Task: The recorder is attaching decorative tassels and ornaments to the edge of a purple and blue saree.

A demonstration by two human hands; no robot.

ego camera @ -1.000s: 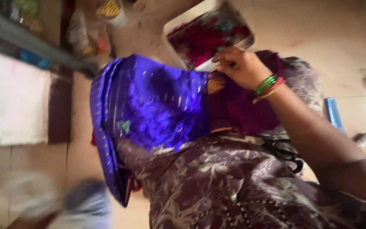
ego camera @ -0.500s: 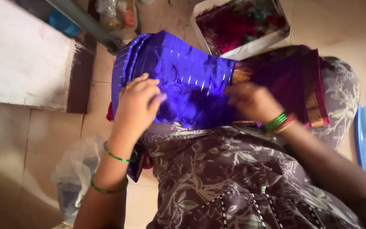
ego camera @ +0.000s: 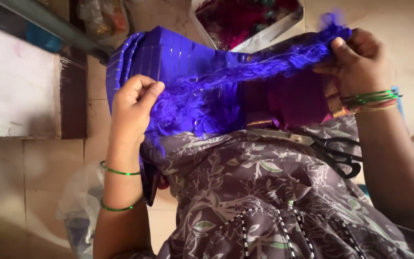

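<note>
Two hands now pull a fluffy bunch of blue threads (ego camera: 245,76) tight across the lap, where half a second ago they only lay on the folded blue sari (ego camera: 178,52). The left hand (ego camera: 132,108) has its fingers closed on the low end, and the right hand (ego camera: 360,60) pinches the high end. Black-handled scissors (ego camera: 331,151) lie on the lap just beside, so the fringe work looks begun.

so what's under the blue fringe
Under the fringe, stretched between left hand and right hand, lies folded blue cloth and maroon cloth. Anything beneath those is covered.
</note>
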